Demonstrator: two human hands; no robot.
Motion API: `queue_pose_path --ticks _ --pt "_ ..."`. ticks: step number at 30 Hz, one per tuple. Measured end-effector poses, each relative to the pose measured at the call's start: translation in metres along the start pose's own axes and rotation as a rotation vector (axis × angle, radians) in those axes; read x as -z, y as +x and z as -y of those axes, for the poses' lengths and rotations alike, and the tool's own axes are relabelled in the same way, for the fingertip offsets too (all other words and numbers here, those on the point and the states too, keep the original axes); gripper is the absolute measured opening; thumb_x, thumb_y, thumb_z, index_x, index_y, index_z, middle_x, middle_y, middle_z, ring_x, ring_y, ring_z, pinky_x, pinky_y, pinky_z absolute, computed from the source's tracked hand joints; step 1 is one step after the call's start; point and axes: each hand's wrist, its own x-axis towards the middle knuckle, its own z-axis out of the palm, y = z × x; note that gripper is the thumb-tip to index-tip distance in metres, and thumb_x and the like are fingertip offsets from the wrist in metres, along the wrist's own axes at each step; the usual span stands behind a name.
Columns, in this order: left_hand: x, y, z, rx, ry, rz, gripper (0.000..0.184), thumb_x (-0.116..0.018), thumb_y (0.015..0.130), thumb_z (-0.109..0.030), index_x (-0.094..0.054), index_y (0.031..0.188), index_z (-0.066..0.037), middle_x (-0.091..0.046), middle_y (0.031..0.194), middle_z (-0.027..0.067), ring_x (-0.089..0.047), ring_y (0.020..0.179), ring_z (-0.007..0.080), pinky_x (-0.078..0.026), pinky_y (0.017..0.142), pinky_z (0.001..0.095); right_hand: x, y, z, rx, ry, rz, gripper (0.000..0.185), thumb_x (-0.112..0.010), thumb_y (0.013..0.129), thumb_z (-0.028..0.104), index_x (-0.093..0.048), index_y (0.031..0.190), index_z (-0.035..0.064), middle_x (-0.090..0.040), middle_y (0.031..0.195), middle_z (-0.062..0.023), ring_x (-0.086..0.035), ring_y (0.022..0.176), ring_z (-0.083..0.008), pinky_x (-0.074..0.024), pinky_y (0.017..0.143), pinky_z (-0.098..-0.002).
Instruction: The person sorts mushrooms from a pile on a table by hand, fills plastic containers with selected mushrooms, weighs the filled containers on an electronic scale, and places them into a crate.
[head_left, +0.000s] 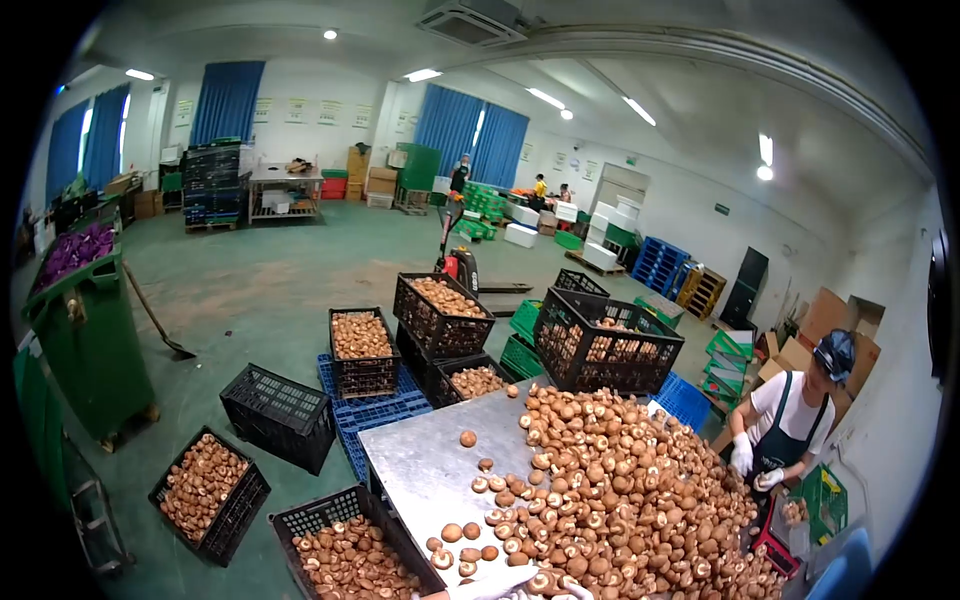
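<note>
At the bottom edge, my left hand (493, 583), in a white glove, reaches in from the left over the metal table (420, 437). Its tip is beside a few brown mushrooms (540, 581). A second white-gloved patch, my right hand (576, 591), shows just right of them, mostly cut off by the frame. Neither hand's grip can be made out. A big heap of mushrooms (630, 480) covers the table's right side. Several loose mushrooms (452, 532) lie near my left hand. A black crate of mushrooms (350, 565) stands left of the table.
Across the heap, a co-worker (790, 420) in white gloves handles mushrooms beside a red-edged device (775, 545). A black crate (610, 350) stands at the table's far end. More crates (205, 490) are on the floor at left, near a green bin (90, 340) and a shovel (158, 315).
</note>
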Motion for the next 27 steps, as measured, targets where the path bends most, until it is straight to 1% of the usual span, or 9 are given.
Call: queue_pose_path --ticks 14,15,16,17,18,20,22,24,27 --pt "0.054 -0.032 0.027 -0.010 -0.157 -0.099 0.033 -0.049 0.097 -0.027 -0.053 0.117 -0.001 -0.060 0.116 0.0116 -0.059 0.105 0.0229 -0.050 0.088 0.0355 0.000 -0.051 -0.078 -0.268 0.328 -0.345 0.025 -0.055 0.093 0.013 -0.060 0.116 0.0027 -0.063 0.108 -0.0074 -0.057 0.094 -0.0144 -0.0463 0.081 -0.0264" --pt "0.013 -0.060 0.003 -0.039 -0.160 -0.096 0.034 -0.048 0.096 -0.023 -0.052 0.120 0.001 -0.059 0.116 0.0148 -0.060 0.105 0.0260 -0.051 0.089 0.0393 -0.001 -0.054 -0.082 -0.285 0.347 -0.359 0.025 -0.056 0.093 0.013 -0.060 0.116 0.0025 -0.063 0.109 -0.0074 -0.057 0.094 -0.0141 -0.0464 0.081 -0.0260" --pt "0.028 -0.058 0.011 -0.098 -0.182 -0.060 0.037 -0.049 0.095 -0.023 -0.051 0.123 0.001 -0.060 0.117 0.0151 -0.061 0.105 0.0266 -0.051 0.091 0.0399 -0.001 -0.056 -0.089 -0.295 0.365 -0.372 0.025 -0.056 0.093 0.013 -0.060 0.116 0.0024 -0.063 0.109 -0.0074 -0.057 0.094 -0.0137 -0.0465 0.081 -0.0256" --pt "0.042 -0.056 0.017 -0.089 -0.154 -0.088 0.037 -0.048 0.096 -0.024 -0.052 0.122 0.002 -0.060 0.116 0.0148 -0.061 0.105 0.0265 -0.051 0.091 0.0400 0.002 -0.060 -0.100 -0.121 0.188 -0.338 0.026 -0.056 0.093 0.012 -0.061 0.116 0.0021 -0.063 0.112 -0.0085 -0.057 0.097 -0.0145 -0.0459 0.084 -0.0253" --pt "0.040 -0.060 0.015 -0.078 -0.124 -0.115 0.037 -0.048 0.096 -0.024 -0.052 0.121 0.002 -0.061 0.114 0.0146 -0.061 0.105 0.0264 -0.051 0.091 0.0400 -0.002 -0.062 -0.099 -0.257 0.352 -0.369 0.025 -0.055 0.093 0.012 -0.062 0.115 0.0006 -0.063 0.113 -0.0102 -0.057 0.099 -0.0169 -0.0454 0.086 -0.0259" --pt "0.040 -0.065 0.015 -0.015 -0.047 -0.082 0.035 -0.047 0.096 -0.025 -0.055 0.117 0.002 -0.064 0.107 0.0119 -0.061 0.103 0.0233 -0.052 0.089 0.0387 0.001 -0.071 -0.089 -0.220 0.132 -0.348 0.024 -0.054 0.093 0.009 -0.062 0.113 -0.0007 -0.063 0.114 -0.0118 -0.057 0.103 -0.0200 -0.0448 0.089 -0.0276" --pt "0.052 -0.057 0.027 0.003 -0.018 -0.136 0.035 -0.046 0.097 -0.027 -0.057 0.112 0.002 -0.064 0.101 0.0095 -0.062 0.098 0.0232 -0.052 0.086 0.0371 0.000 -0.079 -0.128 -0.066 -0.203 -0.356 0.026 -0.055 0.090 0.013 -0.063 0.112 0.0002 -0.063 0.115 -0.0143 -0.058 0.105 -0.0271 -0.0438 0.093 -0.0351" --pt "0.102 -0.035 0.057 0.043 0.043 -0.140 0.033 -0.046 0.098 -0.028 -0.060 0.097 0.001 -0.062 0.079 0.0070 -0.064 0.092 0.0250 -0.052 0.082 0.0368 0.001 -0.091 -0.127 -0.219 -0.276 -0.274 0.028 -0.056 0.090 0.020 -0.064 0.110 0.0030 -0.064 0.109 -0.0156 -0.058 0.101 -0.0305 -0.0447 0.091 -0.0376" --pt "0.112 -0.027 0.072 0.151 0.014 -0.206 0.024 -0.053 0.095 -0.023 -0.059 0.090 0.000 -0.060 0.072 0.0066 -0.064 0.089 0.0253 -0.052 0.082 0.0366 -0.004 -0.112 -0.141 -0.263 -0.417 -0.326 0.027 -0.057 0.088 0.026 -0.065 0.105 0.0054 -0.065 0.100 -0.0160 -0.060 0.094 -0.0323 -0.0470 0.085 -0.0393"
